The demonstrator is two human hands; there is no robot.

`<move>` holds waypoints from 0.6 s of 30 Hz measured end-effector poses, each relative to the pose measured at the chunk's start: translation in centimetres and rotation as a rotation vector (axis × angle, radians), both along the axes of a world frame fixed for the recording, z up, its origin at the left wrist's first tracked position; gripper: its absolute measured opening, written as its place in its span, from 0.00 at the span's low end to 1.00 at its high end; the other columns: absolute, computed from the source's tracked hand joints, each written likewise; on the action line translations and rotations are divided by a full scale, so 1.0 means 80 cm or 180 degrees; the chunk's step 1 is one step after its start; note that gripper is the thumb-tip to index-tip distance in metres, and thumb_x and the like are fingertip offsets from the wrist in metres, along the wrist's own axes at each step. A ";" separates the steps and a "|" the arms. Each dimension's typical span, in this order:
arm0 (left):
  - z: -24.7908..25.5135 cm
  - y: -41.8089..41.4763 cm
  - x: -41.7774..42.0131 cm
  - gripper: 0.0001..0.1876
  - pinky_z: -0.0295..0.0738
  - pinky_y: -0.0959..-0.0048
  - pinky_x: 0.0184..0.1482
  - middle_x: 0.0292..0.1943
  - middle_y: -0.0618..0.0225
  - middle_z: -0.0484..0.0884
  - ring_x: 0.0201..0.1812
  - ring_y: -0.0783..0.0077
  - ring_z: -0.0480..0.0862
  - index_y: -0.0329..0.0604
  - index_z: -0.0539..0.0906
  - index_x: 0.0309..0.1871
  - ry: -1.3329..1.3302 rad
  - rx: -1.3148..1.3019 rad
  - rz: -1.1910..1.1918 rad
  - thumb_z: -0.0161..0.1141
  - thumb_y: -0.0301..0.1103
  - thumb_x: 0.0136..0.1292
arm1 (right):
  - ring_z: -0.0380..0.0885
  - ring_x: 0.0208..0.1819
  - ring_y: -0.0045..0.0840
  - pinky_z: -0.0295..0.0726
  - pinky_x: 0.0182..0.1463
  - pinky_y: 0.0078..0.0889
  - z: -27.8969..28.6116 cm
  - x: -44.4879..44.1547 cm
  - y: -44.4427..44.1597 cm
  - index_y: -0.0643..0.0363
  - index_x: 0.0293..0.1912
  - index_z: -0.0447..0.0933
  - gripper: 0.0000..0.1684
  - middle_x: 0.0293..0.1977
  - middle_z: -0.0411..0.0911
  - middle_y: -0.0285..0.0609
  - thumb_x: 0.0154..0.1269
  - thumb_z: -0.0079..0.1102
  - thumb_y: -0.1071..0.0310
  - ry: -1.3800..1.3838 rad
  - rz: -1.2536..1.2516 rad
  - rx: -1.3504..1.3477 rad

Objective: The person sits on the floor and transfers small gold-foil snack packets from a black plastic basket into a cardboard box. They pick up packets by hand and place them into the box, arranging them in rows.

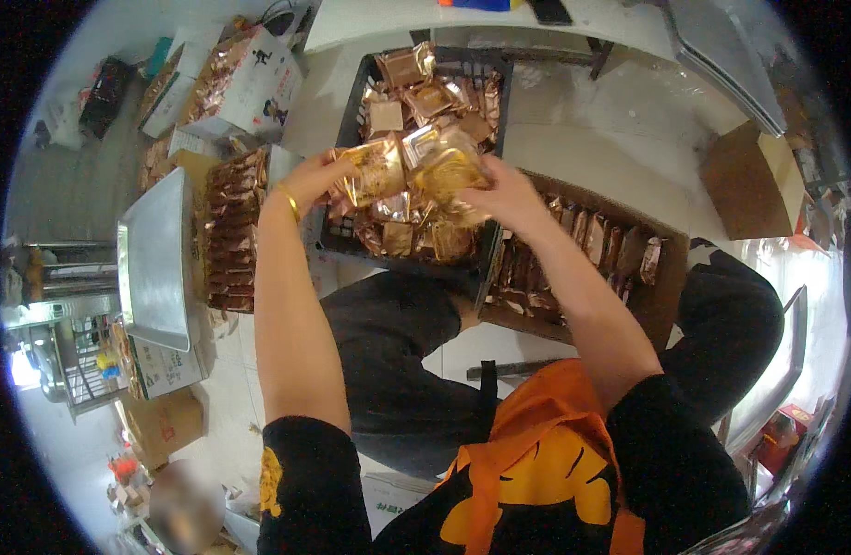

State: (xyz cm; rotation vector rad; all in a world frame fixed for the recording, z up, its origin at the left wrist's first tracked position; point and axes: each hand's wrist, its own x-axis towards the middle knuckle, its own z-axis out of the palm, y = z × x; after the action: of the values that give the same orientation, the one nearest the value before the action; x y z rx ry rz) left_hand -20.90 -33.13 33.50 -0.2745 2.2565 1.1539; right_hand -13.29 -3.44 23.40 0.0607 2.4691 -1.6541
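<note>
My left hand point(314, 179) grips a shiny gold-wrapped packet point(377, 170) by its left side. On the other side my right hand point(498, 191) holds another clear-and-gold packet point(450, 170), slightly blurred. Both packets are above a black plastic crate point(343, 250), which is heaped with similar flat square wrapped packets point(429, 100). Beside the crate at the right, under my right forearm, a cardboard box point(665, 277) holds wrapped packets point(595, 239) standing on edge in rows. What the packets contain cannot be made out.
Left of the crate stands a box of packets in rows point(232, 236), with a metal tray point(158, 260) beside it. A printed white carton point(259, 87) full of packets is farther up. A white table point(398, 21) spans the top. A brown carton point(751, 180) is at the right.
</note>
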 end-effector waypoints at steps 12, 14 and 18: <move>-0.012 0.247 0.121 0.25 0.76 0.74 0.51 0.46 0.69 0.84 0.46 0.77 0.81 0.38 0.81 0.55 0.0142 0.1774 -0.1391 0.69 0.48 0.65 | 0.76 0.48 0.21 0.74 0.52 0.26 0.095 0.108 0.214 0.61 0.61 0.76 0.32 0.49 0.81 0.36 0.70 0.57 0.45 -0.1074 0.0170 -0.0974; -0.020 0.278 0.149 0.24 0.78 0.71 0.45 0.42 0.67 0.86 0.43 0.76 0.82 0.38 0.83 0.52 0.0336 0.1409 -0.1607 0.67 0.50 0.66 | 0.76 0.48 0.23 0.74 0.51 0.27 0.125 0.125 0.229 0.62 0.60 0.76 0.34 0.49 0.81 0.38 0.70 0.56 0.43 -0.1636 -0.0117 -0.0504; -0.075 0.349 0.186 0.27 0.79 0.68 0.44 0.35 0.59 0.86 0.37 0.70 0.83 0.34 0.84 0.48 0.0387 0.1287 -0.2129 0.64 0.55 0.66 | 0.77 0.46 0.26 0.75 0.50 0.28 0.121 0.150 0.281 0.66 0.57 0.77 0.41 0.45 0.82 0.43 0.61 0.64 0.37 -0.1852 0.1075 0.0506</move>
State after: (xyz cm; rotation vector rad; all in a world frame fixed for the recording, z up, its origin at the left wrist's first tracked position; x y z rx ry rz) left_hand -5.99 -5.24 27.49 0.6738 1.9066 1.2182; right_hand -1.33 19.07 33.05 0.1183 2.0215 -1.1039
